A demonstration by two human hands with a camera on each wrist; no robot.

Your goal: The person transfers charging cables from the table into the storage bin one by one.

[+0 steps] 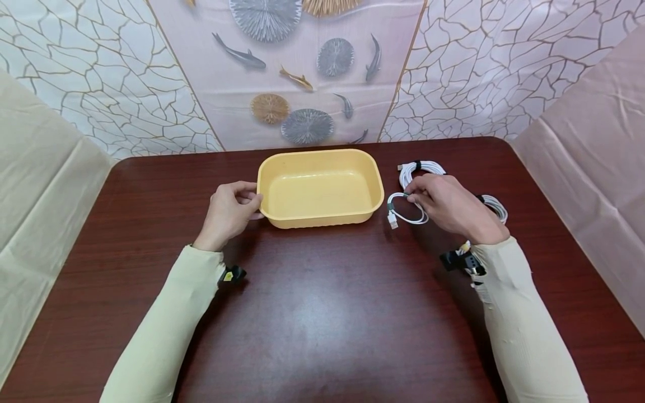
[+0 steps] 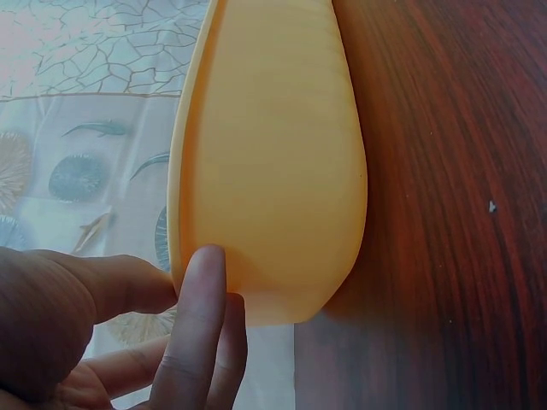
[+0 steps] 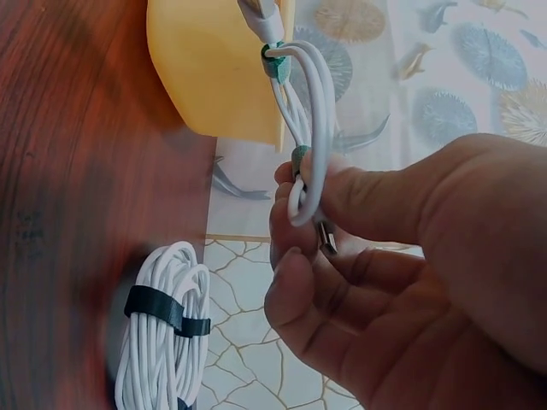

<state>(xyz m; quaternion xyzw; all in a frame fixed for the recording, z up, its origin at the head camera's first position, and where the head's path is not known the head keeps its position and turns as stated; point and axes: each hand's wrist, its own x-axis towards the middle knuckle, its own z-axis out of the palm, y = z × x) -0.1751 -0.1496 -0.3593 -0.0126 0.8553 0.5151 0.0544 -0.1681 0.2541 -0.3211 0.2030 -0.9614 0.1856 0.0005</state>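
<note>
A yellow plastic basin [image 1: 322, 215] with nothing in it stands on the table, and my left hand [image 1: 233, 210] pinches its left rim between thumb and fingers. In the left wrist view the thumb lies at the rim and the fingertips [image 2: 205, 273] against the outer wall of the basin [image 2: 273, 154]. My right hand [image 1: 443, 204] pinches a small coiled white USB cable [image 1: 414, 222], held by green ties, just right of the basin. The right wrist view shows this cable [image 3: 320, 111] between thumb and fingers, with a metal plug near the fingertips.
Behind my right hand lies a larger white cable coil [image 1: 428, 166] with a black strap. Another white coil [image 1: 496, 207] sits further right, partly hidden by the hand. The dark red wooden table [image 1: 312, 313] meets a patterned cloth [image 1: 302, 67] at its far edge.
</note>
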